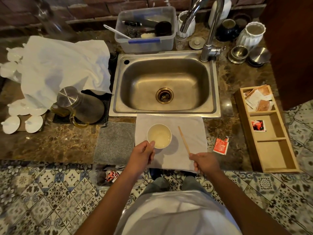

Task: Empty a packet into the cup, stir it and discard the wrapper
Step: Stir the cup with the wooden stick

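Note:
A white cup (pixel 159 135) holding pale liquid stands on a white cloth (pixel 191 133) in front of the sink. My left hand (pixel 143 154) grips the cup's near left rim. My right hand (pixel 204 161) is closed on the lower end of a thin wooden stir stick (pixel 183 139), which slants up and away to the right of the cup, outside it. A torn red packet wrapper (pixel 220 146) lies on the counter just right of the cloth.
A steel sink (pixel 165 83) with a tap (pixel 210 31) sits behind the cloth. A wooden organiser (pixel 265 128) with packets stands at right. A metal kettle (pixel 79 104) and grey mat (pixel 116 143) are at left. A bag with red wrappers (pixel 111 175) sits on the floor.

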